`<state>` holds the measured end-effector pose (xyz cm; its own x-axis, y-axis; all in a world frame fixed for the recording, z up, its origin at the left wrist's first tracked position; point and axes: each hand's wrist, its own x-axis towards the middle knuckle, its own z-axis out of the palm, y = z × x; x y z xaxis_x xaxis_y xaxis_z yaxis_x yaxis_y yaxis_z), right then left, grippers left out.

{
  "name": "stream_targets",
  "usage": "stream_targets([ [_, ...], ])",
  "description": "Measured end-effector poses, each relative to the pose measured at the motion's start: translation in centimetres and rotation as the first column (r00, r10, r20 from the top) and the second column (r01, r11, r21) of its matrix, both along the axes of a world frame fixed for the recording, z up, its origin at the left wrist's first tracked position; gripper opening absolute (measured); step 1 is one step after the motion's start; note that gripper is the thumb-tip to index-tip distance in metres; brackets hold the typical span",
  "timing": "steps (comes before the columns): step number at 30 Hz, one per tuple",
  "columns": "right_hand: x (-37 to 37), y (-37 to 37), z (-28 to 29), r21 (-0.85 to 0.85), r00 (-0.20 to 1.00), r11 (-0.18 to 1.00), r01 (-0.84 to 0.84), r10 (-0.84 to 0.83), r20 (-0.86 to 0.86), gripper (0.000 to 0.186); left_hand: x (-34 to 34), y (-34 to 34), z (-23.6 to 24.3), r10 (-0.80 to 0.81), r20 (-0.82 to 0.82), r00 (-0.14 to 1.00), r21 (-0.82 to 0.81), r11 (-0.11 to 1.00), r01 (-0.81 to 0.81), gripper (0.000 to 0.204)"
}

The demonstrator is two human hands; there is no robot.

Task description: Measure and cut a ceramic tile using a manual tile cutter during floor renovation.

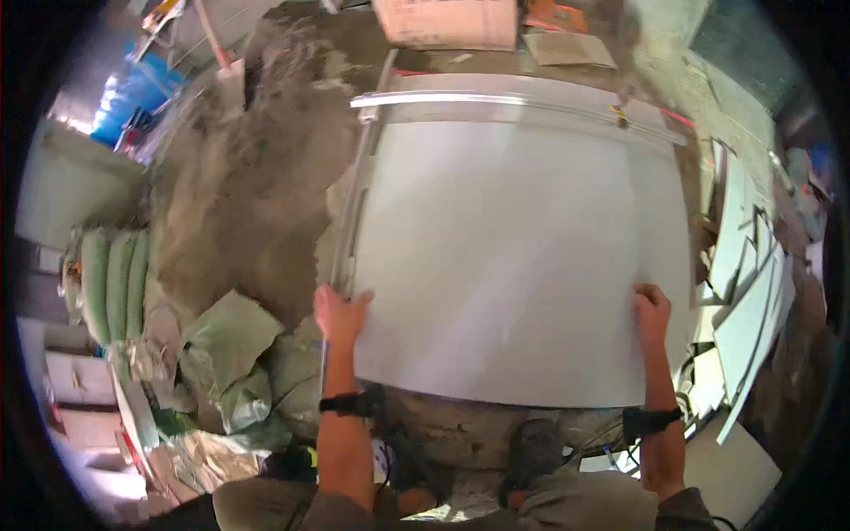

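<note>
A large pale, smooth tile (505, 257) lies flat in front of me on a frame with a long metal rail (496, 99) across its far end. This looks like a manual tile cutter. At the tile's left edge is my left hand (340, 314), thumb spread over the surface and fingers apart beside the side bar (350, 221). My right hand (652, 305) is closed at the right edge, its fingers curled and thumb against the tile. A small yellow and dark fitting (620, 113) sits toward the rail's right end. Black bands circle both wrists.
Narrow tile offcuts (753, 310) pile up at the right. Dirt (248, 186) covers ground at the left, with a shovel (230, 80) beyond. Crumpled sacks (232, 336) lie at the lower left. A cardboard box (452, 22) stands behind the cutter; my feet are below the tile's near edge.
</note>
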<state>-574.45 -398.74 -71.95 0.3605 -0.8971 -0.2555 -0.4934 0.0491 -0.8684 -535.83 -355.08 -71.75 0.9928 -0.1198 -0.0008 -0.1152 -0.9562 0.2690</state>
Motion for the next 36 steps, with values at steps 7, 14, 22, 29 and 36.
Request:
stream_targets([
  [7,-0.2,1.3,-0.7,-0.321,0.997,0.945,-0.062,0.045,-0.059,0.019,0.4,-0.4,2.1,0.054,-0.112,0.992,0.039,0.998,-0.05,0.102],
  [14,2.6,-6.5,2.2,-0.447,0.85,0.783,-0.432,0.188,-0.492,0.022,0.1,-6.9,4.9,-0.057,0.085,0.995,0.316,0.948,0.027,0.083],
  [22,23.8,-29.7,4.7,-0.646,0.97,0.733,-0.215,0.238,-0.053,0.065,-4.4,-25.5,-0.6,-0.506,0.31,0.805,-0.105,0.824,0.557,0.075],
  [29,27.8,-34.9,5.9,-0.201,0.754,0.79,-0.579,0.426,-0.5,0.066,-3.8,-26.7,-1.1,-0.523,0.151,0.839,-0.033,0.846,0.533,0.077],
  [36,30.0,-31.2,6.6,0.096,0.706,0.835,-0.541,0.514,-0.487,0.053,-3.2,-24.4,-1.0,-0.466,0.146,0.873,-0.08,0.874,0.48,0.07],
])
